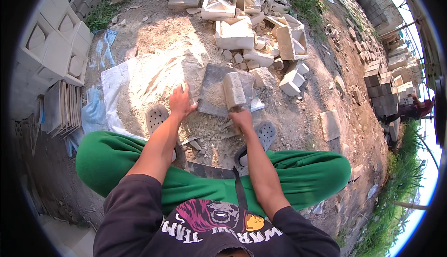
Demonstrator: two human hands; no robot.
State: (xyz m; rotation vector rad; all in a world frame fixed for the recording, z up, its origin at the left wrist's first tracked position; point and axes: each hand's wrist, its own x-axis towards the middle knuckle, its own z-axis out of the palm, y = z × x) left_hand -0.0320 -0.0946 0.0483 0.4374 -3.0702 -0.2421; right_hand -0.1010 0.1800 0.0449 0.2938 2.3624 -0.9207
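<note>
A dark, dusty square plate [208, 79] lies on the ground between my feet, with pale powder over part of it. On its right half rests a dusty oblong block [233, 89]. My right hand [240, 119] is closed at the near end of this block; the fingers are partly hidden, and I cannot see whether there is a handle. My left hand [181, 101] is open, fingers apart, over the heap of pale powder [158, 73] beside the plate's left edge. The powder lies on a white sheet [113, 96].
Beyond the plate is a pile of broken pale blocks [235, 33]. Stacked hollow blocks [58, 36] and upright thin boards [65, 108] stand at left. A flat slab [330, 125] lies at right. Another person [412, 108] is by block stacks at far right.
</note>
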